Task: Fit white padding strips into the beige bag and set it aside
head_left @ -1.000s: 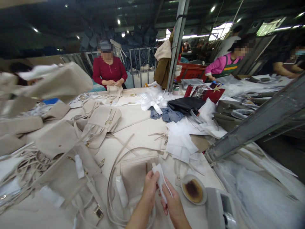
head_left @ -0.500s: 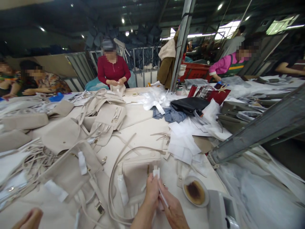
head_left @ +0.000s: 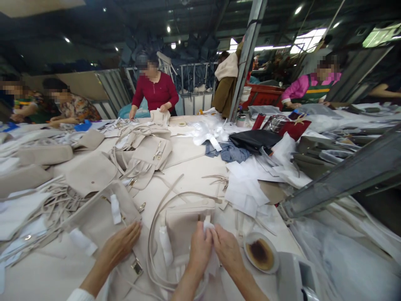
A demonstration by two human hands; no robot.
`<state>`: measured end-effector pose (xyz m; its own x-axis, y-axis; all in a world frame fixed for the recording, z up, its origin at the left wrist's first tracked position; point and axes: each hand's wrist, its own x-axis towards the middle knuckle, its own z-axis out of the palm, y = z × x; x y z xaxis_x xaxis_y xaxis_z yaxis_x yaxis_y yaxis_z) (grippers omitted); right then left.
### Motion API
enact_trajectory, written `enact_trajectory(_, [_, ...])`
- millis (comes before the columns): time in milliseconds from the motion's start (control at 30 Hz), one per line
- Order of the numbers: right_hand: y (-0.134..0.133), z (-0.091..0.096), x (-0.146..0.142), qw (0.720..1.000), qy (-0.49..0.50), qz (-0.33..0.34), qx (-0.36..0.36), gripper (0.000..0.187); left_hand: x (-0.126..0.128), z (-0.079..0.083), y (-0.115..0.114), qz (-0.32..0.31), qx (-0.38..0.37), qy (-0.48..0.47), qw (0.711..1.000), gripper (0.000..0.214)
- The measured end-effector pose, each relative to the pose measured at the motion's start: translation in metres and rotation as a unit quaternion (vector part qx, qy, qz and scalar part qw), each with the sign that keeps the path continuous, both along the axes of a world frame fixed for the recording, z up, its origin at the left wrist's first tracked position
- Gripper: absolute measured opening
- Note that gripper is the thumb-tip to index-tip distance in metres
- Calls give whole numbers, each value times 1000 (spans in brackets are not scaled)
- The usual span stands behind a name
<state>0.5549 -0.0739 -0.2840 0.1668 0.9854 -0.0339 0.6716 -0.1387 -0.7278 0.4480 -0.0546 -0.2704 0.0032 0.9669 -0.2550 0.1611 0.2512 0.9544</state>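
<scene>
A beige handbag (head_left: 181, 225) lies in front of me, its long strap (head_left: 153, 242) looped around its left side. My left hand (head_left: 200, 246) is closed at the bag's right side, pinching a white tissue wrap (head_left: 208, 225) around a strap end or tab there. My right hand (head_left: 226, 246) meets it from the right, fingertips closed on the same wrap. The fingers hide most of the wrap and the hardware under it. Another white wrap (head_left: 166, 246) covers the fitting on the bag's left side.
A co-worker's hand (head_left: 122, 242) reaches from the left over another beige bag (head_left: 94, 213). To my right are a dish of brown stuff (head_left: 260, 253) and a grey-white device (head_left: 294, 274). White sheets (head_left: 246, 188) lie beyond; a slanted metal beam (head_left: 344, 171) crosses at right.
My fingers have drawn together around the white wrap, which stuck out as a flat strip before. The co-worker's hand has come in from the lower left onto the neighbouring bag.
</scene>
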Motion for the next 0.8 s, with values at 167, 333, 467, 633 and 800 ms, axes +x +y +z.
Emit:
enact_trajectory(167, [-11, -3, -4, 986, 150, -51, -47, 40, 2, -11, 0, 35, 4, 20, 999, 16])
enact_trajectory(333, [-4, -4, -2, 936, 337, -45, -92, 43, 0, -21, 2, 42, -56, 21, 997, 17])
enact_trajectory(467, [-7, -9, -3, 924, 375, -37, -57, 45, -1, -25, 4, 33, -93, -5, 995, 17])
enact_trajectory(633, [-7, -19, -4, 862, 495, -57, -87, 44, -2, -20, 4, 18, -32, 40, 999, 19])
enact_trajectory(800, [3, -27, -7, 853, 505, -45, -122, 43, -3, -14, 6, 9, -79, -35, 996, 20])
